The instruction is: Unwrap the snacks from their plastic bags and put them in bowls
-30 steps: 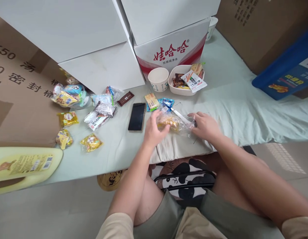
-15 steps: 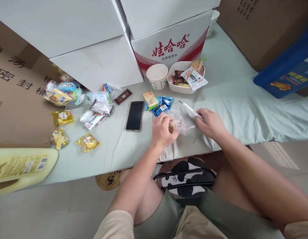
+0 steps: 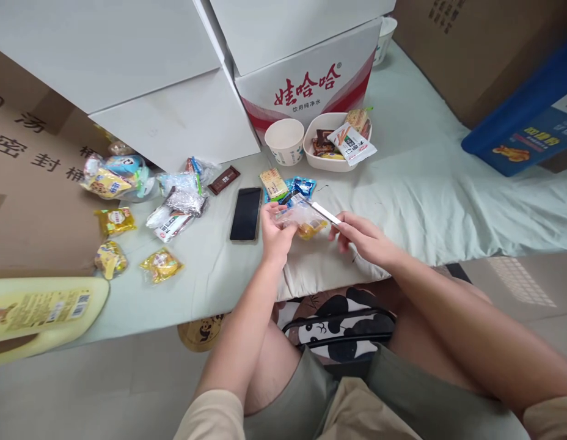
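My left hand pinches a clear plastic snack wrapper with a yellow pastry inside, lifted just above the pale green cloth. My right hand grips a thin white stick-like tool whose tip meets the wrapper's top edge. A black phone lies flat just left of my left hand. Blue and yellow snack packets rest on the cloth behind the wrapper.
A white paper cup and a white bowl of snacks stand before a red-and-white carton. Several wrapped snacks lie scattered at left. White boxes, cardboard cartons and a blue box ring the table. A yellow bottle lies lower left.
Both hands have lifted off the cloth. The wrapper now hangs raised from my left fingers, and my right hand has brought the white tool up to it.
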`<action>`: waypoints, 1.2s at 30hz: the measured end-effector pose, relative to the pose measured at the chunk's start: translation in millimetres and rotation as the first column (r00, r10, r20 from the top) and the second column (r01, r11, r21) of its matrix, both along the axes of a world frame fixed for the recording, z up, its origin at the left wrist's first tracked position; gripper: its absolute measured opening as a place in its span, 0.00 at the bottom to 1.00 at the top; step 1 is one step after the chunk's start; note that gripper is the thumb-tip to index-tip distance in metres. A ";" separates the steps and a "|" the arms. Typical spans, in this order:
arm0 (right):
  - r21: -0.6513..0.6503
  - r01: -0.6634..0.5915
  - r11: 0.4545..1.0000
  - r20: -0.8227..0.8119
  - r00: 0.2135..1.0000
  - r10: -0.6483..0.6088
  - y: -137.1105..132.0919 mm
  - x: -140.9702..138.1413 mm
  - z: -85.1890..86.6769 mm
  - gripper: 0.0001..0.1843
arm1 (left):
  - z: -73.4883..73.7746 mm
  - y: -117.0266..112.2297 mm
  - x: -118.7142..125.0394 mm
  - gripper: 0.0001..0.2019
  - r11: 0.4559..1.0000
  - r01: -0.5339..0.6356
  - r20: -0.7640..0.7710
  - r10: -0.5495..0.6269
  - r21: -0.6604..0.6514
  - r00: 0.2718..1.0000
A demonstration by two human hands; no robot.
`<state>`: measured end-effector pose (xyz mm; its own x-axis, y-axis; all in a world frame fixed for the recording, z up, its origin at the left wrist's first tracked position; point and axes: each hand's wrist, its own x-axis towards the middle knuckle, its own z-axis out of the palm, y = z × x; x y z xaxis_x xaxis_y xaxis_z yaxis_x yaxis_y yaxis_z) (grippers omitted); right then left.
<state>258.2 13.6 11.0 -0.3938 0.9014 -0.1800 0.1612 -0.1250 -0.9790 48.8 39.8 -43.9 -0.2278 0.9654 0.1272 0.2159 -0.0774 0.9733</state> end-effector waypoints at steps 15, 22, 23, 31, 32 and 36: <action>-0.172 0.077 0.982 -0.050 0.995 -0.086 10.1 -11.3 -5.1 0.20 | 16.3 -14.1 4.7 0.09 0.965 0.261 -0.185 -0.251 0.030 0.950; 0.150 0.175 0.973 0.237 0.949 -0.207 3.6 12.4 0.9 0.18 | 11.3 -11.3 -0.8 0.25 0.996 0.090 -0.352 -0.076 0.025 0.933; 0.139 0.161 0.977 0.272 0.942 -0.194 2.1 15.6 2.4 0.18 | 10.9 -11.3 -1.7 0.25 0.996 0.082 -0.357 -0.069 0.020 0.932; -0.037 -0.055 0.998 0.479 0.875 0.066 0.5 38.7 15.8 0.15 | 11.3 -12.1 -3.0 0.22 0.995 0.098 -0.398 -0.085 0.013 0.913; -0.053 -0.065 0.996 0.489 0.868 0.083 0.0 43.9 18.6 0.15 | 11.6 -11.9 -3.2 0.21 0.995 0.103 -0.402 -0.091 0.010 0.911; -0.044 0.082 0.996 0.567 0.822 -0.043 0.0 62.9 22.7 0.14 | 11.3 -10.4 -4.6 0.18 0.992 0.122 -0.412 -0.105 0.013 0.905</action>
<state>321.1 13.6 33.7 -0.1485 0.8993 -0.4114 0.6733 -0.2128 -0.7081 44.2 29.4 -32.6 -0.0369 0.9742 0.2226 0.5828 -0.1600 0.7967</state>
